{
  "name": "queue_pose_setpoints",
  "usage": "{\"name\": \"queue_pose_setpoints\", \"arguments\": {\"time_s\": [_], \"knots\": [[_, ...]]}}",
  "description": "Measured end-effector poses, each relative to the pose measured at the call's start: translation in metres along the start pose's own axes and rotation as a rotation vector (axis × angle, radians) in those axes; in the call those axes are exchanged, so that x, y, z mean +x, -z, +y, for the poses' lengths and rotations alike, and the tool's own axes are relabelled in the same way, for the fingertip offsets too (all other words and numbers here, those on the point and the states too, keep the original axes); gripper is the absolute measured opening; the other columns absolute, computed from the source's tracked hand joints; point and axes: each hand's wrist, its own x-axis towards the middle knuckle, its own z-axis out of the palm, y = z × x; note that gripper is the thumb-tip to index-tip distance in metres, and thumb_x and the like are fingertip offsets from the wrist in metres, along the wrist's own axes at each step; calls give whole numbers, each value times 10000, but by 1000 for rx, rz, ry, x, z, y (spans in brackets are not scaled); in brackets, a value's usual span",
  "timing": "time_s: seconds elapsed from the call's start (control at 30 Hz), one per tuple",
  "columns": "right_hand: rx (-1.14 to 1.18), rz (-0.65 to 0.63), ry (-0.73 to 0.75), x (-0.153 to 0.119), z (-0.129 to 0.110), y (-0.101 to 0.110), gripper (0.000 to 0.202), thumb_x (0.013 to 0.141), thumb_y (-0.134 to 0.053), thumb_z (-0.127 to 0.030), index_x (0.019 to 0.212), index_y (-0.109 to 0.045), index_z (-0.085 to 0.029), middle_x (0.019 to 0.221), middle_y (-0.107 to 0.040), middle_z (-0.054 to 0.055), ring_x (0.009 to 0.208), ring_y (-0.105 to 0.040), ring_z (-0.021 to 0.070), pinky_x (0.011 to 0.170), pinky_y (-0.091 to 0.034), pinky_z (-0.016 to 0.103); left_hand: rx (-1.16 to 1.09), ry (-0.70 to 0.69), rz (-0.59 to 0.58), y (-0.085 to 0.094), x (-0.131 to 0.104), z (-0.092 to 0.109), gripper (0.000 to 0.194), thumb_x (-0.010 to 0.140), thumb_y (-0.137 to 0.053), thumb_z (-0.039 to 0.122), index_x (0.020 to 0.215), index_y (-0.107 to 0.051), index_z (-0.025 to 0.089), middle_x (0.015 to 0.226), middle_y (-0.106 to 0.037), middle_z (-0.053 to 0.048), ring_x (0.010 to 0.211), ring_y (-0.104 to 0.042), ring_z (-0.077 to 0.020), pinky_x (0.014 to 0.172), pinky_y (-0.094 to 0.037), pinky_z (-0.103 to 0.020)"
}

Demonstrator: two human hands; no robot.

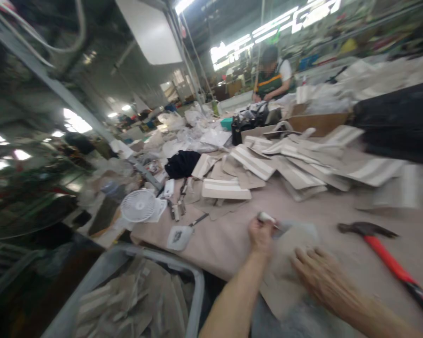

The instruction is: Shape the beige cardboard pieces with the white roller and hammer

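Note:
My left hand point(261, 237) is closed around a small white rounded object point(267, 217), blurred, whose kind I cannot make out. Under my right hand point(322, 279) lies a beige fabric-like panel point(280, 293); the fingers are stretched out flat on it. A pale translucent sheet point(305, 229) shows at the panel's far edge. To the right of my hands rests a claw hammer point(391, 258) with a red and black handle. Beyond them is a heap of beige panels with white stripes point(254, 162).
A grey bin point(199, 286) holding beige pieces stands below the table's left edge. On the table point(229, 234) are a white fan point(138, 206), a whitish container point(179, 238) and a dark cloth point(182, 163). A black bulky item point(402, 117) sits at right. A person point(273, 80) works farther back.

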Motion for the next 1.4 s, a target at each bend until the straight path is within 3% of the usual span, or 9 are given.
{"name": "queue_pose_setpoints", "arguments": {"time_s": [0.1, 0.27, 0.53, 0.67, 0.77, 0.9, 1.1, 1.27, 1.4], "knots": [[-251, -188, -180, 10, -14, 33, 268, 864, -400, -80, 919, -645, -170, 780, -693, 154, 699, -632, 255, 710, -414, 379, -90, -154, 45, 1, 0, 42, 415, 640, -853, 412, 871, -637, 142, 778, -709, -38, 691, -680, -150, 727, -553, -292], [-52, -138, -503, 14, -28, 56, 300, 952, -460, -302, 1172, -577, -135, 853, -705, 144, 746, -656, 270, 633, -377, 322, 46, -463, -110, 19, -7, 86, 328, 767, -812, 341, 1001, -677, 156, 926, -765, -58, 856, -724, -176, 840, -570, -313], [244, -175, -653, -9, -62, -6, 494, 955, -558, -431, 1335, -534, -117, 1013, -730, 162, 966, -699, 310, 800, -489, 378, 288, -178, -295, 29, -13, 13, 251, 801, -738, 332, 966, -701, 147, 913, -762, -64, 818, -704, -175, 769, -556, -270], [425, -99, -581, -12, -56, -10, 566, 921, -592, -458, 1370, -525, -118, 1080, -719, 149, 1018, -682, 290, 864, -497, 381, 360, -172, -376, 29, -10, -3, 231, 802, -714, 357, 927, -701, 163, 873, -752, -48, 804, -694, -179, 757, -549, -266], [458, -5, -589, -18, -34, 0, 466, 945, -531, -435, 1317, -566, -155, 994, -710, 94, 886, -677, 236, 806, -500, 347, 420, -166, -392, 29, -8, -11, 243, 821, -696, 374, 949, -704, 167, 873, -751, -48, 801, -689, -179, 753, -536, -263], [5, 148, -698, -36, 14, 22, 383, 972, -487, -385, 1226, -595, -119, 1113, -654, 171, 1015, -625, 292, 868, -472, 389, 459, -175, -371, 29, -6, -18, 234, 834, -684, 357, 970, -712, 169, 916, -761, -60, 846, -696, -187, 800, -531, -274], [-420, -172, -911, -75, 73, 38, 248, 966, -505, -336, 1030, -599, -115, 1016, -610, 192, 905, -611, 312, 742, -441, 382, 488, -189, -359, 25, -6, -15, 192, 833, -659, 315, 950, -705, 169, 893, -766, -50, 828, -697, -187, 776, -521, -270], [446, -82, -1221, -69, 75, 48, 119, 920, -486, -244, 807, -459, -217, 720, -504, 14, 607, -495, 163, 572, -377, 282, 597, -304, -341, 26, -11, -19, 185, 814, -654, 248, 983, -708, 195, 926, -770, -45, 862, -701, -203, 806, -523, -295], [1031, -32, -1243, -47, 53, 63, 112, 877, -438, -222, 787, -376, -242, 646, -400, -60, 465, -357, 99, 468, -346, 236, 657, -388, -375, 28, -15, -23, 213, 797, -649, 215, 999, -718, 211, 900, -763, -42, 824, -688, -209, 797, -522, -310]]}}
